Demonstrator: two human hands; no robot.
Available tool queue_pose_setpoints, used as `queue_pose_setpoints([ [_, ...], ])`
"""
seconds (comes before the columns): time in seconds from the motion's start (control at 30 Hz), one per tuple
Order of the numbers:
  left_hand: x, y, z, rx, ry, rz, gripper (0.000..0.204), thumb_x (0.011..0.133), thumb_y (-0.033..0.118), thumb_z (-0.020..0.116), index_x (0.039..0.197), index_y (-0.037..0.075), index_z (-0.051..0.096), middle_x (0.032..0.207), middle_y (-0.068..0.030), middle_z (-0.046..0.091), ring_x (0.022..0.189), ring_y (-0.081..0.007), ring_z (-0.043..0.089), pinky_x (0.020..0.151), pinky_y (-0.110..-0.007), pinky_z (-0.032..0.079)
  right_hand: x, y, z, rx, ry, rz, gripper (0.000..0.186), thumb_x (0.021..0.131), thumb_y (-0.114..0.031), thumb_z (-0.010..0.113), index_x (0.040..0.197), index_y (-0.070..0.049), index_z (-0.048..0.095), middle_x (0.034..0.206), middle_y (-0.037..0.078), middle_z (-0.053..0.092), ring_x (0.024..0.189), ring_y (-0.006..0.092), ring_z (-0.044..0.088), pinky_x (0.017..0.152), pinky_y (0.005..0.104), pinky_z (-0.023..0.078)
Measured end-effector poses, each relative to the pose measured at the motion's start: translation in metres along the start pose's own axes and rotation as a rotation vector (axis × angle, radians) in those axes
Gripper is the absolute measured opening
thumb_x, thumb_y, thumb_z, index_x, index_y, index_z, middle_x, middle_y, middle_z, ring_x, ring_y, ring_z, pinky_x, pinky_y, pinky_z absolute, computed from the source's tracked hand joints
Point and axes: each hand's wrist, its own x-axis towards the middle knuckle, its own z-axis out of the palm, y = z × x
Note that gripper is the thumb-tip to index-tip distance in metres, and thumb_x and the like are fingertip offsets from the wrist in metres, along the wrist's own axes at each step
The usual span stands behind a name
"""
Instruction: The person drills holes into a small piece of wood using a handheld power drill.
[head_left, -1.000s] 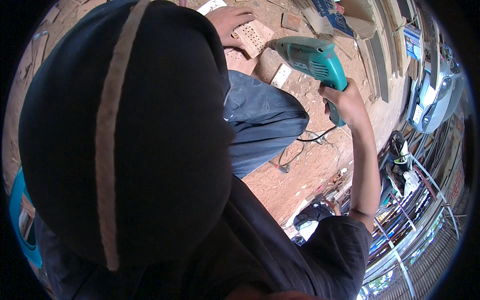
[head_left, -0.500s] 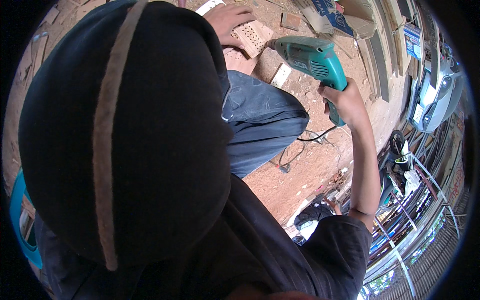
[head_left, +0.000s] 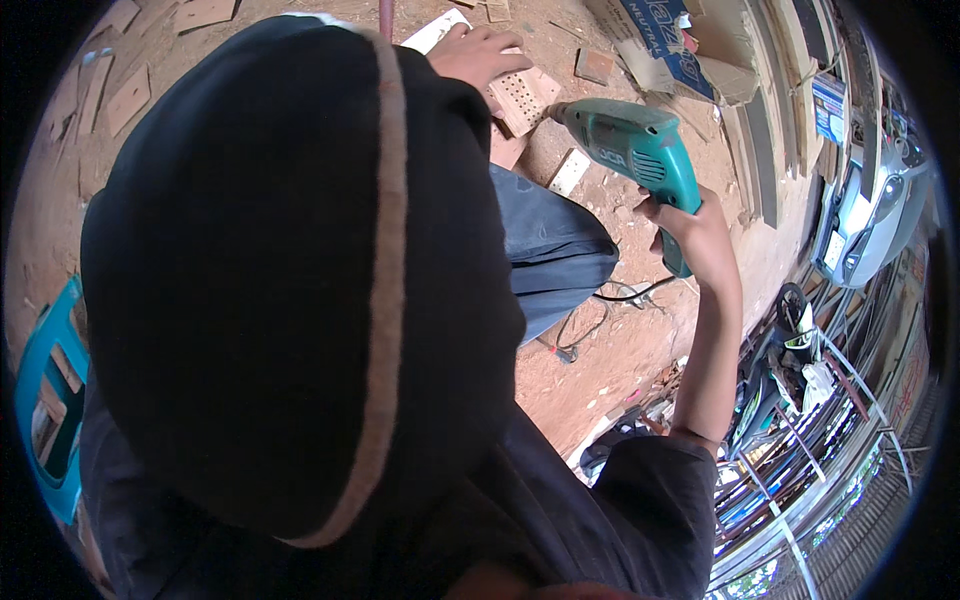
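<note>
My right hand is wrapped around the pistol grip of a green power drill, whose nose points left. The drill's front end meets the right side of a pale wooden block dotted with rows of small holes. My left hand holds this block from above and the left, fingers bent over its upper edge. Under the block lies a flat wooden board, partly covered. Whether the bit is inside the wood cannot be made out. A small pale piece with holes rests on the ground below the drill.
A large dark cap with a brown band blocks much of the view. A bent jean-clad knee is below the block. Opened cardboard box and planks stand at upper right. A black cord trails behind the drill. Teal plastic stool at left.
The view has shifted, and the cap now covers more toward the right. Hands, block and drill appear slightly lower and to the right, with the drill still against the block.
</note>
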Motion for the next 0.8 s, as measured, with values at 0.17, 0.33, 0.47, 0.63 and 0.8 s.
queue_pose_setpoints([
  [0.17,-0.001,0.004,0.000,0.016,-0.007,-0.037,0.079,0.068,0.037,0.085,0.140,0.023,0.058,0.147,-0.0069,0.049,0.135,-0.0325,0.045,0.108,-0.052,0.033,0.000,0.003,-0.001,0.046,0.009,-0.053,0.028,0.078,-0.011,0.068,0.100,0.007,0.068,0.089,0.011,0.072,0.068,0.0145,0.066,0.056,0.0285,0.054],
  [0.33,-0.001,0.006,0.001,0.061,-0.002,-0.084,0.079,0.067,0.038,0.086,0.140,0.024,0.058,0.146,-0.0065,0.049,0.133,-0.0336,0.046,0.108,-0.052,0.032,-0.002,0.000,-0.002,0.052,0.014,-0.052,0.029,0.078,-0.011,0.068,0.101,0.007,0.070,0.091,0.011,0.073,0.072,0.0141,0.067,0.057,0.0289,0.055],
  [0.47,-0.001,0.007,0.003,0.060,0.008,-0.074,0.078,0.068,0.038,0.086,0.140,0.025,0.059,0.147,-0.0064,0.049,0.132,-0.0338,0.046,0.108,-0.052,0.032,-0.006,-0.004,0.000,0.041,0.037,-0.039,0.030,0.078,-0.011,0.068,0.101,0.007,0.070,0.093,0.011,0.074,0.072,0.0137,0.067,0.057,0.0286,0.056],
  [0.63,0.001,0.007,0.006,0.096,0.001,-0.099,0.077,0.069,0.038,0.085,0.140,0.025,0.059,0.146,-0.0065,0.049,0.131,-0.0337,0.047,0.108,-0.052,0.032,-0.009,-0.004,-0.003,0.044,0.037,-0.041,0.030,0.078,-0.010,0.067,0.102,0.007,0.071,0.094,0.012,0.074,0.070,0.0130,0.066,0.056,0.0283,0.055],
  [0.8,-0.001,0.006,0.006,0.088,0.027,-0.086,0.076,0.069,0.038,0.085,0.140,0.024,0.059,0.146,-0.0063,0.050,0.130,-0.0336,0.048,0.106,-0.052,0.033,-0.019,-0.009,-0.009,0.071,0.055,-0.048,0.030,0.078,-0.009,0.066,0.102,0.007,0.071,0.092,0.011,0.074,0.065,0.0129,0.064,0.055,0.0280,0.054],
])
